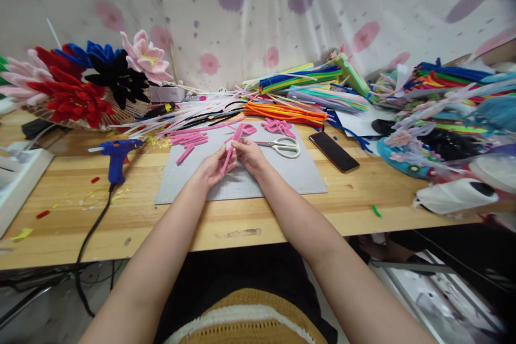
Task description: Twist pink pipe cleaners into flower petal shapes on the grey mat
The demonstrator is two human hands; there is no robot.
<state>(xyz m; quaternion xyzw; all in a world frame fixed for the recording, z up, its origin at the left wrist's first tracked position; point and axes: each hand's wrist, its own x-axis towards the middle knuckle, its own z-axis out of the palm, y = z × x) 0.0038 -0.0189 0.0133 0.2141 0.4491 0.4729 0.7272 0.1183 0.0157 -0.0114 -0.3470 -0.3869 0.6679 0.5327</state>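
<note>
From where I'm standing, both hands are over the grey mat (298, 174), busy with one pink strip (228, 159). The left hand (220, 165) has its lower part between thumb and fingers; the right hand (246, 153) pinches it higher up. A pink loop (249, 129) sits by the strip's top end, though I can't tell whether the two are joined.

Short pink pieces (189, 141) lie at the mat's far left corner, a pink bundle (278, 127) at its far right. Scissors (287, 147) rest on the mat, beside the right hand. Just right of the mat lies a phone (334, 151); left of it stands a blue glue gun (116, 160). Orange stems (286, 112) are piled behind the mat, and fuzzy flowers (78, 99) crowd together beyond its left side.
</note>
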